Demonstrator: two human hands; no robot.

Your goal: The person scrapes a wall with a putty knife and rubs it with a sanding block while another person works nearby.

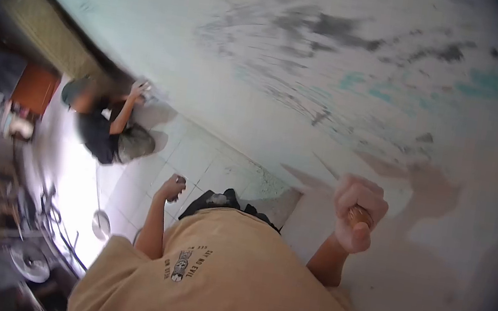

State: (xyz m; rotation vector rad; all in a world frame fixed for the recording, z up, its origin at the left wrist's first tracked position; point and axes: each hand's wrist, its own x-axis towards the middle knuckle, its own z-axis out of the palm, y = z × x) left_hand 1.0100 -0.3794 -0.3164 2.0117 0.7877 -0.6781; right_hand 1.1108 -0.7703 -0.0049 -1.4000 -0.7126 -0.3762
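My right hand is closed in a fist around a tool's brown wooden handle, close to the wall. The tool's working end is hidden or cannot be told from the shadows beside the fist. My left hand hangs low at my side over the tiled floor, its fingers curled. A small greyish patch shows at those fingers, too small to name. Dark grey smears and streaks and turquoise patches mark the pale wall ahead.
At the left, a person in dark clothes and a cap crouches by the wall's foot, one hand against it. White floor tiles run along the wall. Further left stand orange-brown furniture and a round fan-like object.
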